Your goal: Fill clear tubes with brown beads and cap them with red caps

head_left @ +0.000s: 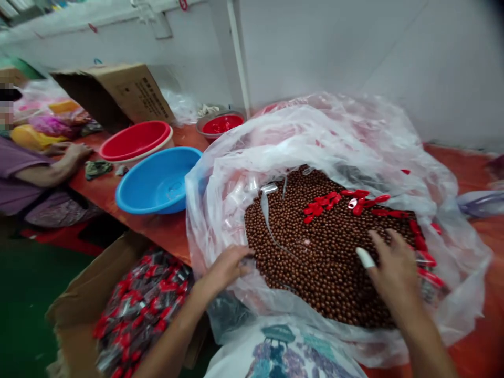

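Over the brown beads (326,252) in the clear bag (220,178): right hand (394,268) spread flat on them, holding nothing; left hand (226,268) loosely curled on the bag's near edge.

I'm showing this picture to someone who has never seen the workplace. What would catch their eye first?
Probably the heap of brown beads in a big clear plastic bag on the orange table, red pieces scattered on top. The left hand touches the bag's edge; the right hand rests on the beads. A blue basin sits left.

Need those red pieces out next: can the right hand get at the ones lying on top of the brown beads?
Probably yes. The right hand already rests on the brown beads, the red pieces lie uncovered just beyond its fingers, and the plastic bag is open.
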Demonstrator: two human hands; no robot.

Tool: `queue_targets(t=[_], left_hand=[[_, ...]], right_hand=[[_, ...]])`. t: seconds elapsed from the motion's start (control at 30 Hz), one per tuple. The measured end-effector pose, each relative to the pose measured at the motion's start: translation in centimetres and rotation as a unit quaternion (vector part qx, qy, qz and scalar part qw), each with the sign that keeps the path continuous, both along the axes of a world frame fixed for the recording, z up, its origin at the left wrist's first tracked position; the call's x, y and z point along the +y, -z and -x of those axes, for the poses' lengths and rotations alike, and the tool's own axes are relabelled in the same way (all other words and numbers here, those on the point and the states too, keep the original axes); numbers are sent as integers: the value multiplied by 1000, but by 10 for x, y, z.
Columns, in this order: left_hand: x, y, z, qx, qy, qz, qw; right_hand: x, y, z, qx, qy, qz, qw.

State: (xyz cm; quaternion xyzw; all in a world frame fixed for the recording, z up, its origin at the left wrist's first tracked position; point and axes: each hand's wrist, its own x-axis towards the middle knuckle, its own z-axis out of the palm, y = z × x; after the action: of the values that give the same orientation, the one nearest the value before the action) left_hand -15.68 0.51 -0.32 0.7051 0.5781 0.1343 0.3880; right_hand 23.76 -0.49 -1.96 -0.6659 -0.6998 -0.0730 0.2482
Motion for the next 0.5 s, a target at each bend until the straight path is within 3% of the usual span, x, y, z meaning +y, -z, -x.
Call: queue_targets(t=[0.1,0.2,0.37,0.43,0.5], left_hand=[[3,1,-3,-31,-5,13,999],[16,-7,-11,-105,-32,16,994],[39,-19,-44,-270,-125,126,946],[48,-17,-58,-304,-144,128,933],[56,-11,-68,-296,-138,113,938]], right_hand=[[28,7,28,-11,-129,14,992],[59,11,54,-23,-197,31,980],[90,13,83,-51,-212,43,975],[91,15,85,-45,-213,54,975],[85,15,82,-40,-208,62,975]])
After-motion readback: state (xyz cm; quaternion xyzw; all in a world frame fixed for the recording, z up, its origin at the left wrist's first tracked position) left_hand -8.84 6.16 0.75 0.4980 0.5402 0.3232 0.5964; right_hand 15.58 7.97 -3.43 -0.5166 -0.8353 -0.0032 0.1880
